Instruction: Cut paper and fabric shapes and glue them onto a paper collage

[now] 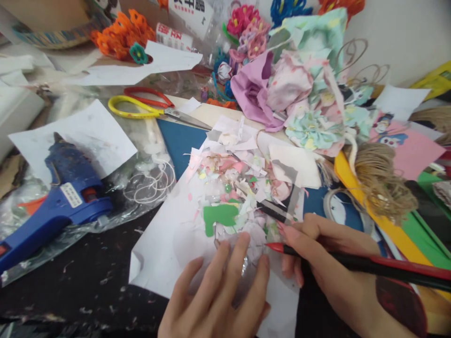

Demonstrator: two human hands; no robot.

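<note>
My left hand [221,291] lies with fingers spread over a heap of paper and fabric scraps [243,188] on a white sheet of paper [155,253]. Its fingertips touch the near side of the heap, just below a green scrap [220,216]. At the right of the heap, my right hand [327,263] is closed around a slim red-and-black pencil [387,270]. The pencil's red tip points left toward my left fingers, and its shaft runs out past the right edge. A dark strip [275,210] lies among the scraps beyond my right fingers.
A blue glue gun [70,188] rests on plastic wrap at the left. Scissors [158,110] with yellow and red handles lie behind the sheet. Fabric flowers and pouches [299,89] pile up at the back. Twine [382,183] and a tape roll [338,209] sit at the right.
</note>
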